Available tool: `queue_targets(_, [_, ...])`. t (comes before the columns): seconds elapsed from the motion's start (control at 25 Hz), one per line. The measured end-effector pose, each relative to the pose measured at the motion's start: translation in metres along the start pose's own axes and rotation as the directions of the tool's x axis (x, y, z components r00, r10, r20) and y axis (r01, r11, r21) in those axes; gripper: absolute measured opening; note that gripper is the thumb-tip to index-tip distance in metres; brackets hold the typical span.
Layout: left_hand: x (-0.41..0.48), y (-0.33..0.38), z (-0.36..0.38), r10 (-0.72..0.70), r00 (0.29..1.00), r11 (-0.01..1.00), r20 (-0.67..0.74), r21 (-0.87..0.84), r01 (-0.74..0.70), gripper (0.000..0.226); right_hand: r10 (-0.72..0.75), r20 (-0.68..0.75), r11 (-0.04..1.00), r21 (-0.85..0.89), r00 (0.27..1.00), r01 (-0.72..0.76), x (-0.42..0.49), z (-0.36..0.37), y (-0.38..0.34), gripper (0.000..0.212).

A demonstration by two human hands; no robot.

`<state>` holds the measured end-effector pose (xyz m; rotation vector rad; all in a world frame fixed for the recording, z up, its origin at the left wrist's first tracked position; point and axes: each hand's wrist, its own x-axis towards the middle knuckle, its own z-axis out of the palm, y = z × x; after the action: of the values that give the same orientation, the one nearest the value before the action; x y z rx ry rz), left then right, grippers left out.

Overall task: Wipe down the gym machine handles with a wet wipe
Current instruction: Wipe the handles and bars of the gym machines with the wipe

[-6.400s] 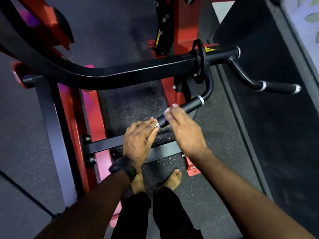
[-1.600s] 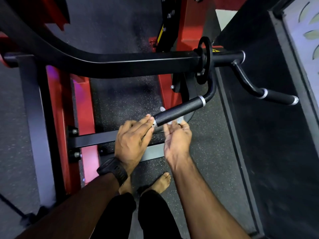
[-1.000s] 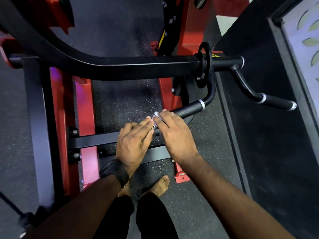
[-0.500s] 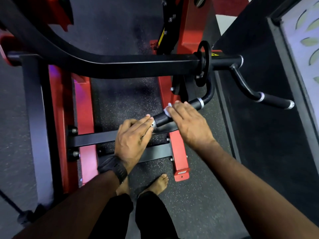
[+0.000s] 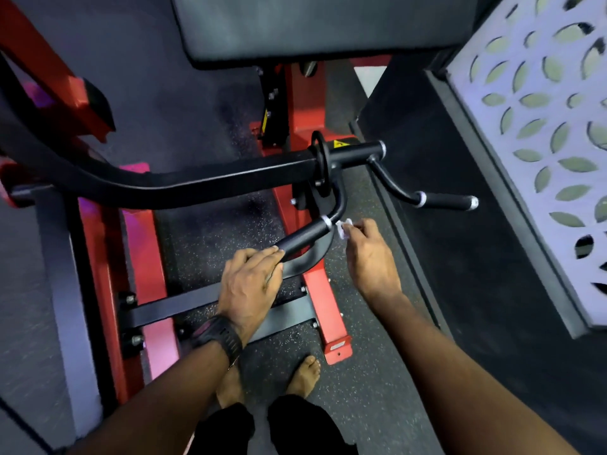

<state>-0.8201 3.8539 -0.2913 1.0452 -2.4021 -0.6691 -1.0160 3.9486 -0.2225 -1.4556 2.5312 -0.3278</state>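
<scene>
- While the right fingertips point(image 5: 356, 227) pinch a small crumpled wet wipe point(image 5: 344, 227), the wad sits just beside the silver ring point(image 5: 325, 221) at the upper end of the near handle point(image 5: 302, 237), at about four o'clock from that ring. Whether it touches the bar I cannot tell.
- That wipe looks soft, limp, light and damp. It would likely bunch or slide if held by a corner, so it is better spread under the fingers and wrapped round the grip.
- By contrast, the handle looks stiff and fixed and should take firm rubbing.
- Left fingers point(image 5: 266, 256) lie fairly straight over the handle's lower end, steadying it rather than wrapping it.
- Right hand point(image 5: 371, 257) shows its back, pointing toward eleven o'clock, with the forearm coming in from five o'clock.
- Left hand point(image 5: 251, 282), with a watch point(image 5: 223, 338) at the wrist, points toward one o'clock.
- At two o'clock from the right hand, well apart, the second handle point(image 5: 443, 202) has no hand on it.
</scene>
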Motion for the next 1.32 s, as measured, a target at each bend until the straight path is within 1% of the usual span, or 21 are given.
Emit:
queue_targets(0.08, [0.016, 0.023, 0.002, 0.03, 0.999, 0.999, 0.034, 0.013, -0.03, 0.039, 0.074, -0.053, 0.994, 0.08, 0.996, -0.07, -0.002, -0.009, 0.019, 0.038])
queue_targets(0.12, [0.025, 0.034, 0.006, 0.058, 0.997, 0.998, 0.045, 0.011, -0.059, 0.039, 0.111, -0.083, 0.988, 0.117, 0.99, -0.1, -0.001, -0.014, 0.029, 0.035])
queue_targets(0.2, [0.044, 0.059, 0.016, 0.117, 0.991, 0.993, 0.071, 0.004, -0.118, 0.038, 0.193, -0.138, 0.965, 0.209, 0.971, -0.162, 0.001, -0.024, 0.052, 0.039])
queue_targets(0.4, [0.091, 0.116, 0.057, 0.248, 0.963, 0.968, 0.102, 0.005, -0.25, 0.036, 0.374, -0.24, 0.887, 0.375, 0.896, -0.27, 0.008, -0.046, 0.113, 0.032])
queue_targets(0.44, [0.1, 0.128, 0.068, 0.258, 0.96, 0.966, 0.112, -0.006, -0.259, 0.037, 0.421, -0.24, 0.862, 0.406, 0.875, -0.303, 0.01, -0.047, 0.126, 0.031])
queue_targets(0.52, [0.115, 0.153, 0.09, 0.237, 0.964, 0.971, 0.121, -0.045, -0.233, 0.039, 0.478, -0.232, 0.821, 0.462, 0.847, -0.337, 0.015, -0.047, 0.15, 0.029])
queue_targets(0.6, [0.131, 0.176, 0.109, 0.229, 0.963, 0.973, 0.14, -0.056, -0.224, 0.04, 0.487, -0.253, 0.797, 0.519, 0.836, -0.307, 0.023, -0.043, 0.167, 0.028])
queue_targets(0.72, [0.151, 0.186, 0.134, 0.284, 0.943, 0.959, 0.177, -0.024, -0.284, 0.04, 0.457, -0.299, 0.79, 0.57, 0.838, -0.228, 0.037, -0.034, 0.183, 0.029])
queue_targets(0.8, [0.162, 0.182, 0.147, 0.345, 0.923, 0.935, 0.169, 0.024, -0.354, 0.04, 0.418, -0.351, 0.816, 0.55, 0.838, -0.177, 0.051, -0.023, 0.196, 0.029])
queue_targets(0.92, [0.185, 0.171, 0.171, 0.399, 0.905, 0.904, 0.143, 0.102, -0.415, 0.038, 0.364, -0.324, 0.853, 0.491, 0.873, -0.174, 0.076, -0.005, 0.204, 0.034])
queue_targets(0.96, [0.187, 0.169, 0.176, 0.421, 0.897, 0.893, 0.134, 0.111, -0.436, 0.037, 0.301, -0.316, 0.885, 0.443, 0.9, -0.14, 0.078, -0.001, 0.201, 0.036])
queue_targets(1.0, [0.188, 0.167, 0.182, 0.45, 0.884, 0.879, 0.129, 0.11, -0.464, 0.035, 0.2, -0.317, 0.928, 0.366, 0.927, -0.075, 0.077, 0.003, 0.2, 0.038])
queue_targets(1.04, [0.188, 0.164, 0.185, 0.484, 0.867, 0.862, 0.122, 0.103, -0.496, 0.032, 0.105, -0.312, 0.957, 0.29, 0.944, -0.01, 0.075, 0.003, 0.203, 0.039])
queue_targets(1.08, [0.188, 0.163, 0.187, 0.512, 0.851, 0.847, 0.113, 0.094, -0.523, 0.03, 0.053, -0.304, 0.971, 0.24, 0.951, 0.022, 0.073, 0.003, 0.212, 0.038])
queue_targets(1.12, [0.189, 0.162, 0.19, 0.524, 0.845, 0.841, 0.107, 0.092, -0.533, 0.028, 0.082, -0.31, 0.977, 0.212, 0.947, -0.015, 0.073, 0.002, 0.225, 0.035])
queue_targets(1.16, [0.189, 0.162, 0.191, 0.519, 0.848, 0.844, 0.103, 0.092, -0.528, 0.027, 0.188, -0.347, 0.96, 0.261, 0.919, -0.098, 0.075, 0.001, 0.237, 0.031])
queue_targets(1.2, [0.19, 0.163, 0.192, 0.51, 0.855, 0.85, 0.1, 0.092, -0.518, 0.025, 0.326, -0.387, 0.924, 0.325, 0.862, -0.203, 0.078, 0.0, 0.246, 0.028])
queue_targets(1.24, [0.192, 0.164, 0.193, 0.502, 0.86, 0.856, 0.095, 0.09, -0.509, 0.024, 0.404, -0.415, 0.896, 0.359, 0.815, -0.261, 0.082, 0.0, 0.247, 0.028])
queue_targets(1.28, [0.194, 0.166, 0.192, 0.5, 0.861, 0.858, 0.091, 0.089, -0.507, 0.024, 0.387, -0.408, 0.907, 0.332, 0.827, -0.26, 0.085, 0.002, 0.24, 0.029])
queue_targets(1.32, [0.198, 0.166, 0.193, 0.506, 0.858, 0.854, 0.089, 0.085, -0.513, 0.023, 0.287, -0.382, 0.939, 0.293, 0.879, -0.18, 0.085, 0.006, 0.234, 0.03])
